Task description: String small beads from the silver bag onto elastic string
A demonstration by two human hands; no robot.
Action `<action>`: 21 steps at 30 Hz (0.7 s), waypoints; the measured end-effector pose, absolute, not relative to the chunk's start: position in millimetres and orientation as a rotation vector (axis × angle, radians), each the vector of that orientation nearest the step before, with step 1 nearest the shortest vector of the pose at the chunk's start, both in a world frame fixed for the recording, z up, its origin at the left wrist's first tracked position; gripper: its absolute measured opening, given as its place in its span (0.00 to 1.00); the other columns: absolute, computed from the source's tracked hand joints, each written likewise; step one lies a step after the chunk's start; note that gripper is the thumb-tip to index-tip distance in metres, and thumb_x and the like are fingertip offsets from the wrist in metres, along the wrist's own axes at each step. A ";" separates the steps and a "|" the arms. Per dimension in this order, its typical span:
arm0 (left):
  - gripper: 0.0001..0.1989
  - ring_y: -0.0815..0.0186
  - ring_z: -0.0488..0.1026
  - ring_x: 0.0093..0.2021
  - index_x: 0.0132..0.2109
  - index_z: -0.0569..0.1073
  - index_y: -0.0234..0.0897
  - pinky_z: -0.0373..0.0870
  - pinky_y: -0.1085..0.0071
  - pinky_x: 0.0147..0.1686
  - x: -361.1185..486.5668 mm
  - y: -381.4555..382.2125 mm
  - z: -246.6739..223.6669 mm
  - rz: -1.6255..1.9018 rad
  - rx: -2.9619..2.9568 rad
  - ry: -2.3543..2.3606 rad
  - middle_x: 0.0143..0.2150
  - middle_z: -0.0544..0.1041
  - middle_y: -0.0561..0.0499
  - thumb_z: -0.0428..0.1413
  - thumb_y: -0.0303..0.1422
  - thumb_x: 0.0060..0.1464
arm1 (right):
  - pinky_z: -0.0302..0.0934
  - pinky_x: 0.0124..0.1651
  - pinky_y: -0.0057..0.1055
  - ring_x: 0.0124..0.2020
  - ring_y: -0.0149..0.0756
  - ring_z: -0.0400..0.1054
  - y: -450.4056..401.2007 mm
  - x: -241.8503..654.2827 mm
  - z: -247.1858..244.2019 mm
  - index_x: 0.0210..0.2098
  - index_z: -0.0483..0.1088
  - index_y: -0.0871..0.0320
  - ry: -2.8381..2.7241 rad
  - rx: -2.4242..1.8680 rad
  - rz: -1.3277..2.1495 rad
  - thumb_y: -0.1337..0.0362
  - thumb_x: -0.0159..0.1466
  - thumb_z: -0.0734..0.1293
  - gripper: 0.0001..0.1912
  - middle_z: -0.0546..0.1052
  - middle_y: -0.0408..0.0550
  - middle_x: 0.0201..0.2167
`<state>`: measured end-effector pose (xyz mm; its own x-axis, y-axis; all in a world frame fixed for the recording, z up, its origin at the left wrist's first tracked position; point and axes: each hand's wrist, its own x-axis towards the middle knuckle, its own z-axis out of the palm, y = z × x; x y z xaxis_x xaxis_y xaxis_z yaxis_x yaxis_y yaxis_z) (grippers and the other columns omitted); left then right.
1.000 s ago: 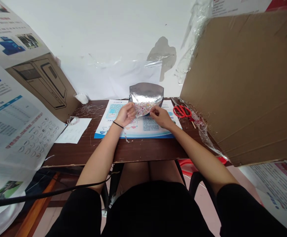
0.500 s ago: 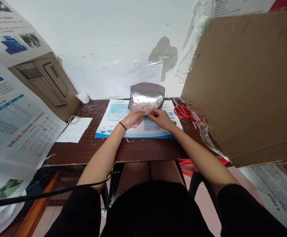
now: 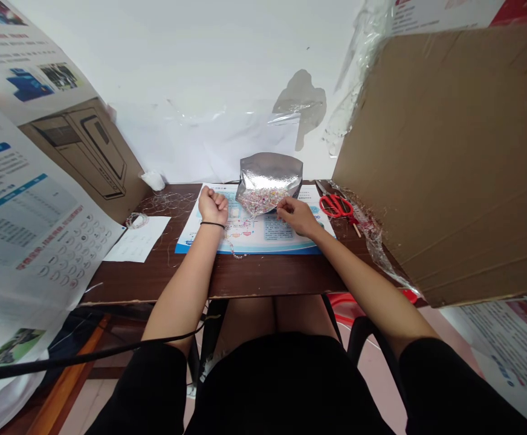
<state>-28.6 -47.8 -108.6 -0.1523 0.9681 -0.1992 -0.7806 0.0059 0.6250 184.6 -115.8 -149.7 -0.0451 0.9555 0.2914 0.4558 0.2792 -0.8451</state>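
Observation:
My left hand (image 3: 213, 206) is raised over the left part of a printed sheet, its fingers curled into a loose fist, with a black band on the wrist. Whatever it may hold is hidden. Beside that wrist a thin string of small beads (image 3: 232, 246) trails down to the sheet's front edge; where its upper end goes I cannot tell. My right hand (image 3: 297, 216) is at the front right of an open silvery pouch (image 3: 270, 175) holding many small pale, multicoloured beads (image 3: 260, 200). Its thumb and fingertips are pinched together; anything between them is too small to make out.
Red-handled scissors (image 3: 336, 205) lie to the right, by crumpled clear plastic (image 3: 375, 238) and a cardboard panel (image 3: 463, 151). To the left are loose clear thread (image 3: 168, 202), a beaded loop (image 3: 136, 220) and white paper (image 3: 143, 241). A black cable (image 3: 109, 350) crosses below the table edge.
My left hand has moved left, away from my right hand and the pouch, and turned into a curled fist. My right hand has stayed almost in place, still pinched.

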 end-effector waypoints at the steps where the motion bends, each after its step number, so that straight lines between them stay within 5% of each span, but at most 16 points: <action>1: 0.17 0.78 0.47 0.12 0.24 0.52 0.37 0.42 0.80 0.11 -31.9 -45.9 -108.4 1.625 0.290 0.751 0.16 0.45 0.61 0.46 0.29 0.60 | 0.60 0.35 0.33 0.27 0.32 0.66 -114.9 185.3 -150.2 0.29 0.64 0.56 -1.648 -1.323 0.685 0.65 0.57 0.61 0.02 0.73 0.43 0.24; 9: 0.17 0.80 0.55 0.14 0.25 0.52 0.37 0.57 0.86 0.17 -38.4 -41.5 -104.1 1.700 0.213 0.784 0.16 0.48 0.61 0.42 0.29 0.64 | 0.59 0.37 0.34 0.28 0.33 0.66 -115.3 188.5 -147.3 0.28 0.65 0.56 -1.605 -1.415 0.635 0.66 0.56 0.62 0.02 0.73 0.43 0.24; 15: 0.22 0.78 0.47 0.12 0.22 0.55 0.36 0.42 0.80 0.11 -17.0 -61.1 -111.7 0.975 0.745 0.605 0.14 0.47 0.61 0.52 0.38 0.61 | 0.59 0.35 0.32 0.28 0.31 0.62 -118.7 184.4 -145.6 0.30 0.65 0.56 -1.691 -1.291 0.654 0.64 0.58 0.61 0.03 0.69 0.42 0.26; 21: 0.20 0.79 0.50 0.13 0.21 0.59 0.35 0.40 0.79 0.13 3.7 -71.9 -129.6 0.812 1.065 0.705 0.16 0.52 0.59 0.60 0.34 0.54 | 0.58 0.32 0.31 0.25 0.29 0.60 -121.3 182.6 -144.5 0.31 0.66 0.56 -1.687 -1.244 0.652 0.62 0.59 0.61 0.04 0.67 0.41 0.24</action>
<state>3.7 -71.9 -129.6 0.5243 0.8446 -0.1088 -0.2268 0.2617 0.9381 182.6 -121.3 -144.5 -0.0753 0.9310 0.3572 0.4492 0.3515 -0.8214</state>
